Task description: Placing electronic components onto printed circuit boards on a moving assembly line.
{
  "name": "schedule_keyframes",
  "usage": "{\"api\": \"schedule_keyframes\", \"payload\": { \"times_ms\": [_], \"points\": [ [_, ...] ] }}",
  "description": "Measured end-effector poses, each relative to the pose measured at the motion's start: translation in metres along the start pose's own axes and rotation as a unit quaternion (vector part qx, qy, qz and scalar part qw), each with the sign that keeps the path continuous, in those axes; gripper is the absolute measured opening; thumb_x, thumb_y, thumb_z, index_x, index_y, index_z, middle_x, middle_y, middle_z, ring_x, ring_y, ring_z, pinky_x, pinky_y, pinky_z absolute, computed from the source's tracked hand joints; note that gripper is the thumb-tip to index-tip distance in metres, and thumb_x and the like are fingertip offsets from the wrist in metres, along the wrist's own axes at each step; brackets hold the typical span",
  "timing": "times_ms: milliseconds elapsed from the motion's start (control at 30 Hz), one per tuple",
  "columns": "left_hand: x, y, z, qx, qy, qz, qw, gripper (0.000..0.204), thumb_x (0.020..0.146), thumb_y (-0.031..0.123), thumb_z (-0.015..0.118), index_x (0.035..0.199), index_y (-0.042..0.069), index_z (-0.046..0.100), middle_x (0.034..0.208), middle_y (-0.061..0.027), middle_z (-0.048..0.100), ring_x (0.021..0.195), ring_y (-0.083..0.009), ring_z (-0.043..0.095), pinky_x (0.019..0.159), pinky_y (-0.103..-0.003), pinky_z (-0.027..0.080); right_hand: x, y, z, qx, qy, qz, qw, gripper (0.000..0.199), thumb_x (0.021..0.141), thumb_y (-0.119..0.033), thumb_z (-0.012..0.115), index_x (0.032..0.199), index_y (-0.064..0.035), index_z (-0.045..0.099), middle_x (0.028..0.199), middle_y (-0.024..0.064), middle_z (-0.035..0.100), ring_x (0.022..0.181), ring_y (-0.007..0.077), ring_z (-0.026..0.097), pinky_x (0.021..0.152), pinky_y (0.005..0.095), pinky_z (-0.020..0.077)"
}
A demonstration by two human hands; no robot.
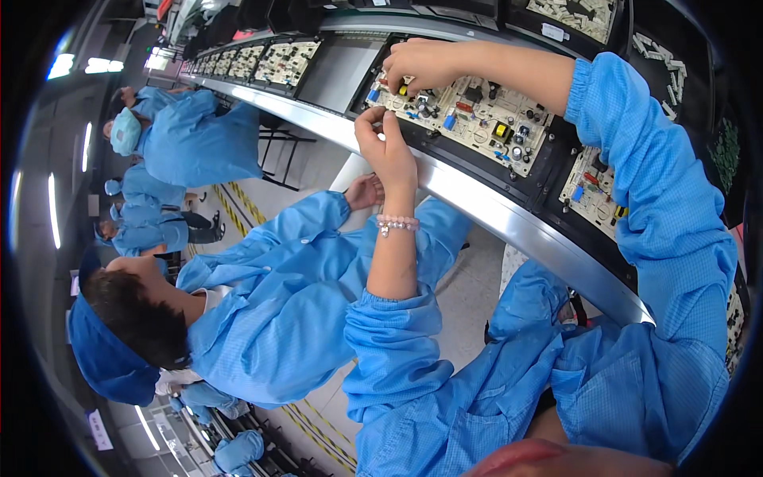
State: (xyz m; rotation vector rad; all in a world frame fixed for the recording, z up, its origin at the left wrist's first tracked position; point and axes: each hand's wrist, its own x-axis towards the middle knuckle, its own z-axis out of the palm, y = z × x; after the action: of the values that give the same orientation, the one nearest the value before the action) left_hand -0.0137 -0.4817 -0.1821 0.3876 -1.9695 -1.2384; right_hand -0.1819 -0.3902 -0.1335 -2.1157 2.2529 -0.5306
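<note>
A cream circuit board (486, 137) with yellow, blue, red and black components lies in a black tray frame (469, 163) on the line. Over the board's far left part, my right hand (425, 65) bends its fingers down among the components beside a small yellow part (403, 90). Those fingers look closed, and whatever they hold is hidden. My left hand (387, 151) is at the board's near left edge, wrist raised. Its thumb and forefinger curl together in a pinch; anything between them is too small to make out.
A metal rail (493, 211) runs along the line's near edge. Another circuit board (592, 187) sits under my right forearm; further boards (286, 62) stand up the line. Bins of pale parts (661, 67) are at the far right. A co-worker in blue (270, 294) sits close on my left.
</note>
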Motion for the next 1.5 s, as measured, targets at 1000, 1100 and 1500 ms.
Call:
{"api": "schedule_keyframes", "payload": {
  "times_ms": [1000, 1100, 1500],
  "points": [
    [0.003, -0.004, 0.000, -0.015, 0.029, 0.048, 0.998, 0.013, 0.082, 0.011, 0.058, 0.089, 0.000, 0.055, 0.089, -0.0127, 0.057, 0.091, -0.0280, 0.051, 0.083, -0.037, 0.040, 0.015, 0.003, -0.004, 0.022, -0.050, -0.007, 0.998, 0.017, 0.071, -0.009, 0.070, 0.088, -0.0060, 0.071, 0.090, 0.0102, 0.068, 0.087, 0.0264, 0.064, 0.079, 0.0373, 0.0490],
    [0.003, -0.002, 0.000, -0.022, 0.029, 0.049, 0.998, 0.012, 0.082, 0.011, 0.058, 0.088, 0.000, 0.055, 0.089, -0.0127, 0.057, 0.091, -0.0282, 0.051, 0.083, -0.037, 0.040, 0.014, 0.000, -0.007, -0.036, -0.044, -0.042, 0.998, 0.017, 0.073, -0.010, 0.070, 0.090, -0.0084, 0.072, 0.093, 0.0074, 0.068, 0.094, 0.0251, 0.060, 0.085, 0.0375, 0.0471],
    [0.002, -0.002, 0.001, -0.022, 0.043, 0.055, 0.997, 0.012, 0.082, 0.010, 0.059, 0.087, 0.000, 0.056, 0.089, -0.0134, 0.056, 0.091, -0.0294, 0.051, 0.083, -0.039, 0.040, 0.016, -0.004, -0.014, -0.049, -0.070, -0.075, 0.994, 0.020, 0.073, -0.010, 0.070, 0.092, -0.0050, 0.067, 0.089, 0.0067, 0.065, 0.092, 0.0257, 0.055, 0.085, 0.0387, 0.0443]
  ]
}}
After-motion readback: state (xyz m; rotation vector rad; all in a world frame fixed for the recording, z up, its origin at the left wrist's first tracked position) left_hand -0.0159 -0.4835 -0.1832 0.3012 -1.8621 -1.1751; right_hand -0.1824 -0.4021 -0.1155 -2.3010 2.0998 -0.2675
